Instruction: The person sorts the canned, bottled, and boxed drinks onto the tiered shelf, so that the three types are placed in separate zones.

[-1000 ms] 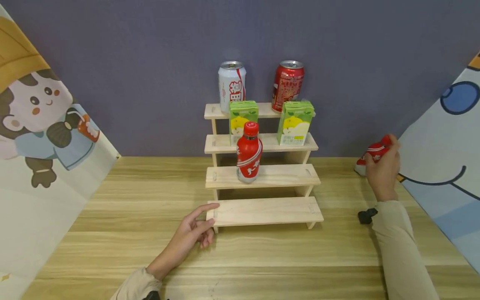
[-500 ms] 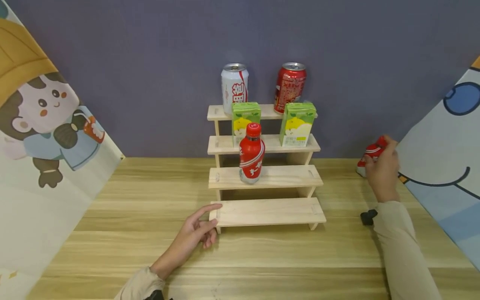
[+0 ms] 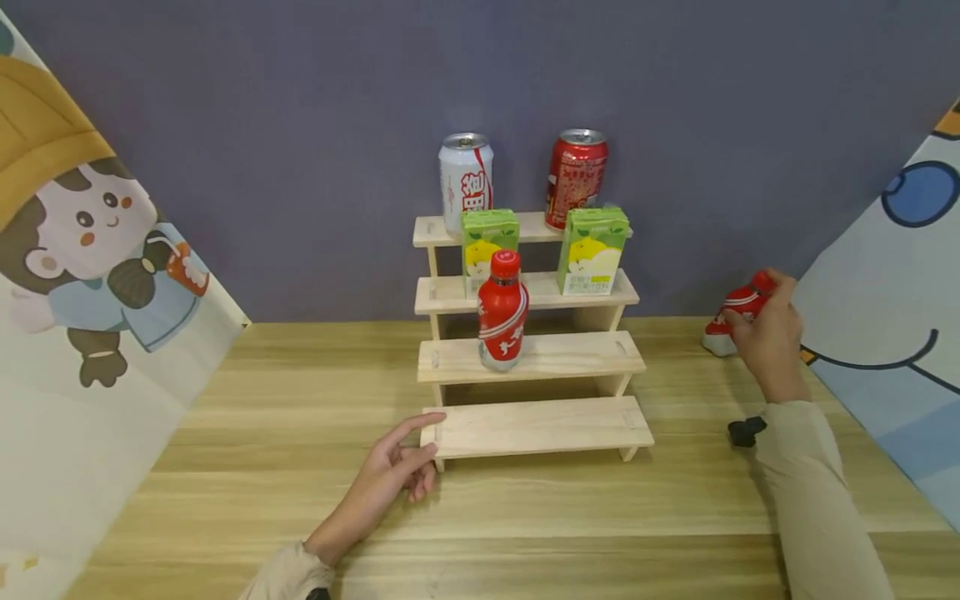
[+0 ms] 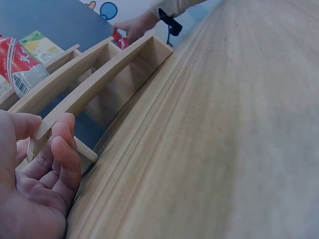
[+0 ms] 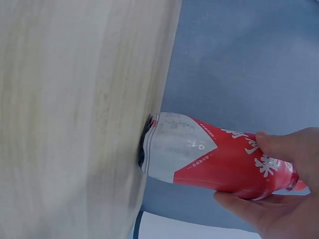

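Note:
My right hand point(image 3: 768, 342) grips a red-and-white bottle point(image 5: 219, 154) around its upper part, at the far right near the back wall. The bottle leans, cap towards the right, with its base close over the tabletop. At the other side, my left hand point(image 3: 386, 471) pinches the left end of the lowest step of a four-tier wooden display stand point(image 3: 540, 427), its thumb and fingers around the board's edge in the left wrist view. A second red bottle point(image 3: 502, 321) stands upright on the step above, left of its middle.
On the third step stand two green juice cartons point(image 3: 491, 237) point(image 3: 594, 250). The top step bears a white can point(image 3: 467, 183) and a red can point(image 3: 576, 179). A dark wall point(image 3: 330, 167) rises behind, with cartoon-printed panels point(image 3: 900, 275) at both sides.
The right hand has shifted the held bottle slightly left, towards the stand. The left hand keeps its hold on the lowest step. The head view has moved a little.

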The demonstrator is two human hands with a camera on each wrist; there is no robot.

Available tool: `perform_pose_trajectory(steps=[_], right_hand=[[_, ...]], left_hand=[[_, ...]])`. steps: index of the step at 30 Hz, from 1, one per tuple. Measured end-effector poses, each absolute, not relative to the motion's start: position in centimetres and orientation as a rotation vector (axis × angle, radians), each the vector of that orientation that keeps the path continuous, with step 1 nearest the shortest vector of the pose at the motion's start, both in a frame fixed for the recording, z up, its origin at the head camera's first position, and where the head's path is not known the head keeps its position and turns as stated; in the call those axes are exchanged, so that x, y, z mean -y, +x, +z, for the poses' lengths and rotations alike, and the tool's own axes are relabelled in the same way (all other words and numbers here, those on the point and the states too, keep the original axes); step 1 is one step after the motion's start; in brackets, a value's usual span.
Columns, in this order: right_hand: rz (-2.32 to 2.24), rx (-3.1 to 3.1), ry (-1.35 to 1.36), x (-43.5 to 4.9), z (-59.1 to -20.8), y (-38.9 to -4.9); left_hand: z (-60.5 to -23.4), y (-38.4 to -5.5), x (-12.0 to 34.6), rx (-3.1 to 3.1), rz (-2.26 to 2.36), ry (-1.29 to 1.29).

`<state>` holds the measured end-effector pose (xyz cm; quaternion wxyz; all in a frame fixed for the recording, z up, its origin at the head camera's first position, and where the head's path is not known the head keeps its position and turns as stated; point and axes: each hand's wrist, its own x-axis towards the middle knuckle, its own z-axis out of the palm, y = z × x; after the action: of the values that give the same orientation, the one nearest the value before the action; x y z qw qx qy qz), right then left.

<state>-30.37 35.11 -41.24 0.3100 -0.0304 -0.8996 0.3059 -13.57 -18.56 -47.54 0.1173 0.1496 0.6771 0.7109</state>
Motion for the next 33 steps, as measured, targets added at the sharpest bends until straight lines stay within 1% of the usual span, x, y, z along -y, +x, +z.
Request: perform_pose_trajectory(steps=[11, 18, 33], right_hand=[[0.864, 2.463, -0.09, -33.9, -40.2, -29.9], [0.786, 2.436, 0.008, -33.2, -39.7, -29.6], [0.784, 2.409, 0.164, -30.4, -35.8, -28.1]], left_hand=[[-47.7, -13.3, 18.4, -1.985, 2.061, 0.452], [-47.7, -13.2, 18.6, -1.998, 2.052, 0.428], [-47.6, -13.6, 18.6, -2.023, 2.049, 0.437]])
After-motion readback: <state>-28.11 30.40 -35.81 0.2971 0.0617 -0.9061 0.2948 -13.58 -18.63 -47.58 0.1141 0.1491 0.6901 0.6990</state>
